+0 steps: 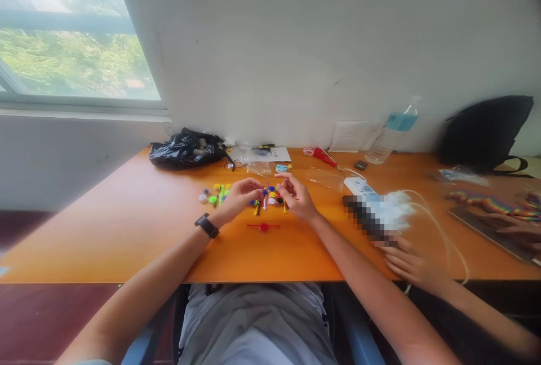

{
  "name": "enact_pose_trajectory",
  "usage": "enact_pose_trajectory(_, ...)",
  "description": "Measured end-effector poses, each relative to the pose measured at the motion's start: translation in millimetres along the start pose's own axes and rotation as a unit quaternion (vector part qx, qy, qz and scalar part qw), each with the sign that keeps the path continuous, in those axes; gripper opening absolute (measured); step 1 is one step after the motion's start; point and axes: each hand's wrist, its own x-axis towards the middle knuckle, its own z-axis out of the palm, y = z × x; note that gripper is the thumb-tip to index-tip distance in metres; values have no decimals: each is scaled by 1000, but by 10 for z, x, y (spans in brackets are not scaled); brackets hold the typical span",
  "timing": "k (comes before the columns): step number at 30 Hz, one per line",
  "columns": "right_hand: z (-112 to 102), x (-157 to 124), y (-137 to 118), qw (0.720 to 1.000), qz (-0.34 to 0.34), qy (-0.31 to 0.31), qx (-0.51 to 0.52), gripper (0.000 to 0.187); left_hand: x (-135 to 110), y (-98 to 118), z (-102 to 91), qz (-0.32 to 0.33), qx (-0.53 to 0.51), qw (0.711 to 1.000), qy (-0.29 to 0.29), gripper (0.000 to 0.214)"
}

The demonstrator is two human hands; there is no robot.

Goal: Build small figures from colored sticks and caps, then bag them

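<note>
My left hand (242,197), with a dark band on its wrist, reaches in over small colourful plastic parts. Its thumb and fingertips are pinched together beside a blue and white stick-shaped piece (265,199); whatever they hold is too small to make out. Opposite it, my right hand (295,197) has bent fingers, with thumb and forefinger apart and nothing visible between them. Between and under the hands lie several round caps and thin sticks, among them a green stick (220,193). Closer to me rests a red round piece (264,227) with a thin bar out to each side.
Along the wall are a black plastic bag (186,148), a paper sheet (276,154), a red-handled tool (323,156), a clear bottle (386,137) and a black backpack (486,131). To the right, a power strip (359,187) with white cables lies near another person's hand (416,266).
</note>
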Motion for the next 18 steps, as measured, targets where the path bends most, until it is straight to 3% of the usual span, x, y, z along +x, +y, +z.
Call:
enact_pose_trajectory(3,-36,2,-4,997,43,-25,55,31,20,-36,-12,-6,-4,1000,21,34)
enact_pose_trajectory(7,-81,22,10,959,146,-228,78,68,41,-53,-45,-11,-15,999,36,35)
enact_pose_trajectory(8,-73,19,8,955,151,-241,84,71,43,-55,-51,-12,-16,999,38,34)
enact_pose_trajectory(12,10,-23,-26,987,77,-108,96,38,43,-66,-57,-23,-28,999,37,33)
enact_pose_trajectory(14,31,-39,-31,993,53,-72,83,34,45,-72,-54,-26,-35,998,38,33)
enact_pose_trajectory(16,15,-35,-13,986,79,-121,79,50,50,-75,-54,-27,-41,998,45,33)
enact_pose_trajectory(18,-21,-13,21,960,140,-224,97,73,57,-76,-57,-29,-46,997,57,33)
